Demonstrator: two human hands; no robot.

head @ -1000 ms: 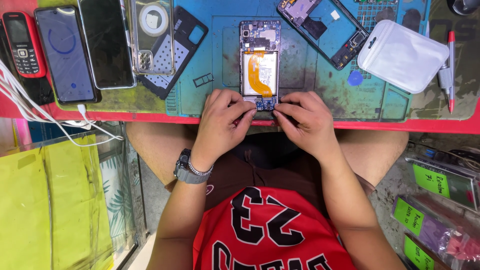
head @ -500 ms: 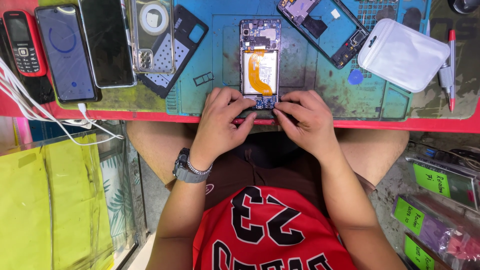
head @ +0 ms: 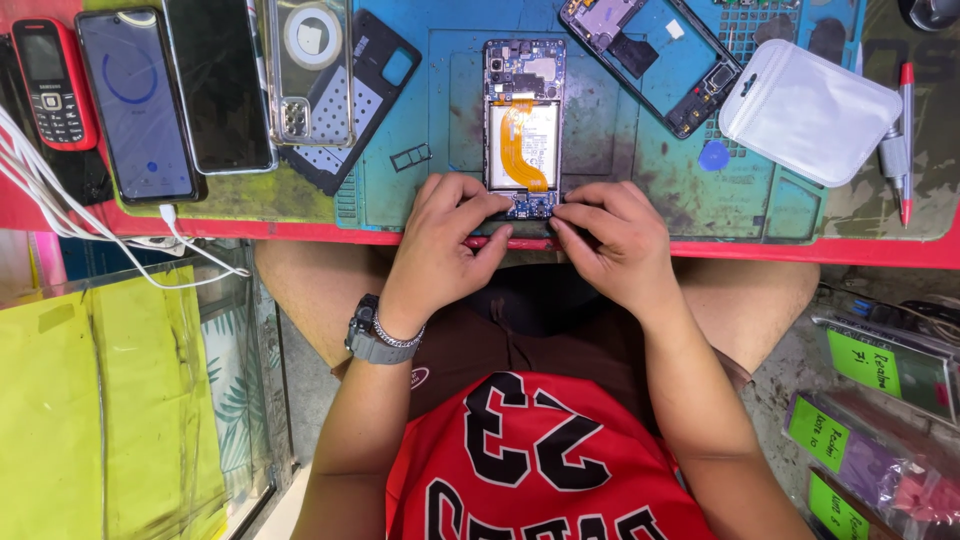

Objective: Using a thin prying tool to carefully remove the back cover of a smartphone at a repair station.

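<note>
Phone (head: 524, 125), opened, back cover off, lies flat on the blue work mat (head: 450, 100) w/ its long axis running away from the person. Landmark for all positions below: this opened phone.

Appearance: dark frame, exposed circuit board at the far end, pale battery in the middle, and 1 orange flex cable (head: 520, 150) running lengthwise over the battery. A small board section w/ blue parts shows at the near end.

Hands: left hand (head: 445, 240) and right hand (head: 610, 240) both sit at the near end of the phone, 1 on each side. Fingers are curled in and narrow, tips pressed on the phone's near edge and lower board. Neither hand lifts the phone; it stays flat on the mat. Whether a small tool or part is pinched between the fingertips cannot be told. A grey wristwatch (head: 370, 335) is on the left wrist.

Around the phone:
- Left, just beside: 1 small SIM tray (head: 411, 157), then a dark back cover (head: 355, 100) w/ a clear case (head: 303, 70) partly over it.
- Further left: 2 dark-screen smartphones (head: 175, 95), the outer 1 on a white cable (head: 60, 215), and 1 red keypad phone (head: 55, 85).
- Right, far side: a 2nd stripped phone frame (head: 650, 60), tilted.
- Right: 1 blue round pick (head: 713, 155), a clear zip bag (head: 805, 110), and a red-tipped pen (head: 905, 140) well apart.
</note>
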